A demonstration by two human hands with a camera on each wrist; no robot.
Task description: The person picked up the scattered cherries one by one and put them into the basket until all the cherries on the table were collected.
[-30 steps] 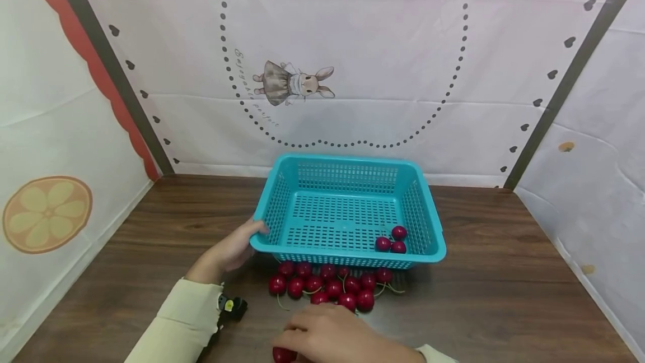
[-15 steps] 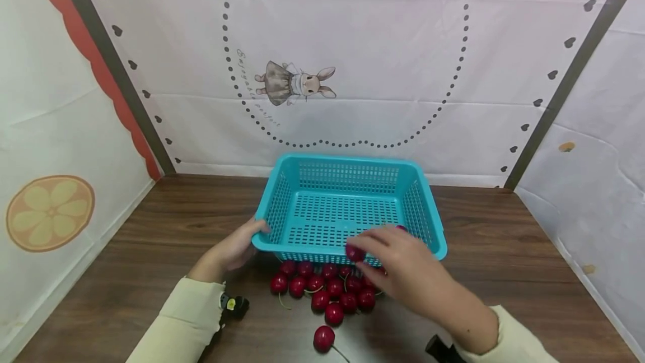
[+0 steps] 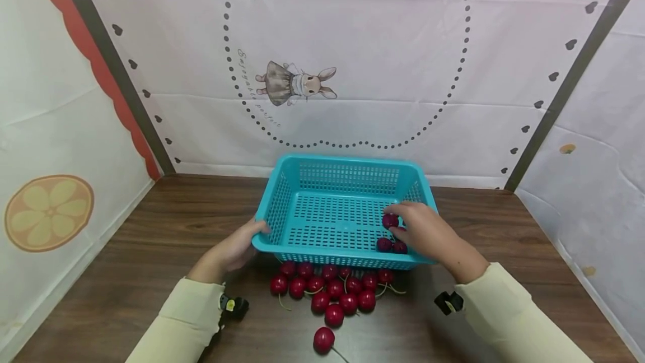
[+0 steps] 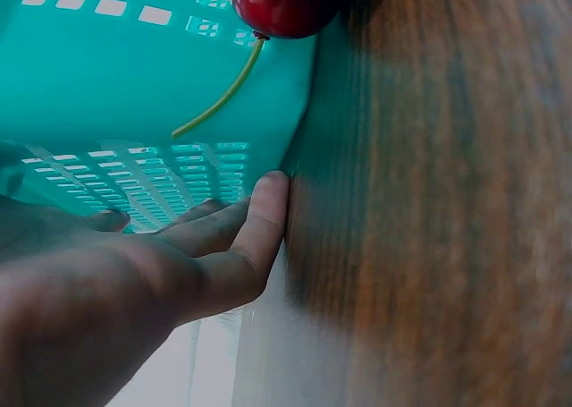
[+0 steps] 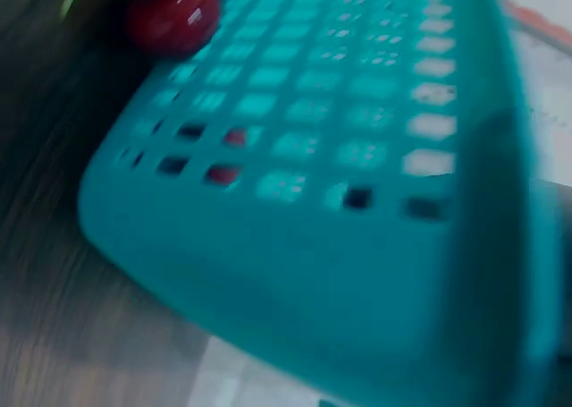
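Observation:
A turquoise plastic basket [image 3: 347, 258] stands on the wooden table. My left hand [image 3: 233, 246] holds its front left corner, thumb over the rim; in the left wrist view the fingers [image 4: 265, 212] lie against the outer wall near the tabletop. Inside the basket's right end, my right hand [image 3: 424, 232] pinches a dark red cherry [image 3: 389, 221]. Just below it lie more cherries [image 3: 384, 245], partly covered by that hand. The right wrist view shows mostly the basket's blurred outer wall [image 5: 268, 264].
Several stemmed cherries [image 3: 334, 289] cluster on the table [image 3: 151, 251] against the basket's front wall. One cherry [image 3: 324, 340] lies apart, nearer to me. A white patterned cloth [image 3: 383, 43] hangs behind and at both sides.
My right hand has carried a cherry from the near table over the front rim into the basket's right end. The left hand keeps its hold on the corner.

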